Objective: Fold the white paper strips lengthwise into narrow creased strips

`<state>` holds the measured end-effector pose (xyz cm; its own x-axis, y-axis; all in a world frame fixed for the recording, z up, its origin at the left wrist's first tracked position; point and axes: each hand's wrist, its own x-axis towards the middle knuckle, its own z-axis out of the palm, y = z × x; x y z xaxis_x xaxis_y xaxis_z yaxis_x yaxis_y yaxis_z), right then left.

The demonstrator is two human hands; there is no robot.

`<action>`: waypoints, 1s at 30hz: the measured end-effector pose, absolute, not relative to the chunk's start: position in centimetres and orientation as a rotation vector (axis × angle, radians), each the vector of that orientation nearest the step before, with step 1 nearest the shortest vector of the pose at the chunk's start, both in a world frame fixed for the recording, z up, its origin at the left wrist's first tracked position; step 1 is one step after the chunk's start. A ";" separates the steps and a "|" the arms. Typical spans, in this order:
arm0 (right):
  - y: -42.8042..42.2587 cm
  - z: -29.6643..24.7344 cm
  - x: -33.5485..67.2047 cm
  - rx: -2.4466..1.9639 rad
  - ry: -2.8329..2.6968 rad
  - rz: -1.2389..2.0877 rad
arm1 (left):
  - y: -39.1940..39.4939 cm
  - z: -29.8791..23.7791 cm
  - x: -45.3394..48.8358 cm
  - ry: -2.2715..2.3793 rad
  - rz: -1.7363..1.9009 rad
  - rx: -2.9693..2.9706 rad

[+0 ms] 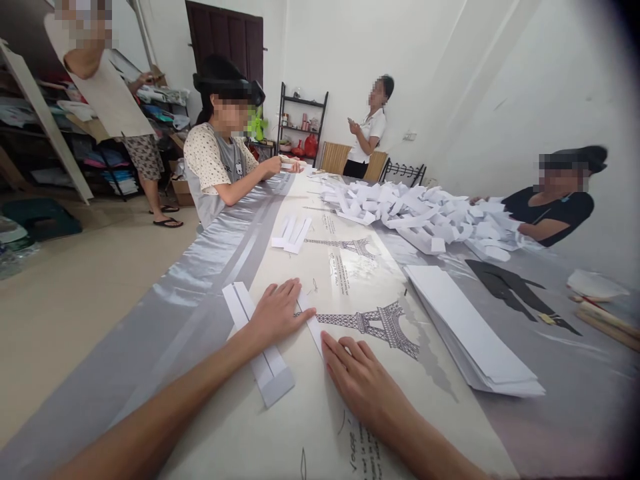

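Observation:
My left hand [280,310] lies flat with its fingers stretched out over a narrow white paper strip [314,328]. At the strip's nearer part, my right hand [357,370] rests with its fingers extended and close together, pressing along the paper; part of the strip is hidden under both hands. A folded white paper piece [277,385] with a long slit lies partly beneath my left forearm. Farther up the table are several folded paper strips [297,235]. To the right of my right hand sits a stack of white paper sheets [475,330].
A large heap of white folded paper [425,213] covers the far right of the table. The tablecloth [220,400] has Eiffel Tower prints. One person [220,147] works at the far left edge, another [560,207] at the right. Two others stand behind.

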<state>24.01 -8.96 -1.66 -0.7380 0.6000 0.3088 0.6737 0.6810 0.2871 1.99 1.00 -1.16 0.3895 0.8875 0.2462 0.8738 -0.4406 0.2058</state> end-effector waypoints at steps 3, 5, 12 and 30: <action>-10.7 -1.1 24.8 -0.960 -2.698 -0.652 | 1.4 -1.0 2.1 1.642 0.509 2.588; -12.2 -1.0 25.4 -0.944 -2.676 -0.678 | 1.6 -0.8 2.2 1.617 0.506 2.597; -15.8 -2.8 26.5 -0.899 -2.498 -0.848 | 3.8 -0.8 2.2 1.686 0.523 2.633; -10.8 -1.1 23.2 -1.351 -2.424 -0.219 | -0.8 1.6 1.1 0.502 0.595 2.807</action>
<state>23.23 -10.76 -1.06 -0.4805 0.7906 0.3795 0.8459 0.5320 -0.0372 1.14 -0.84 1.65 0.8591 0.3739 0.3495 0.2813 -0.9154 0.2879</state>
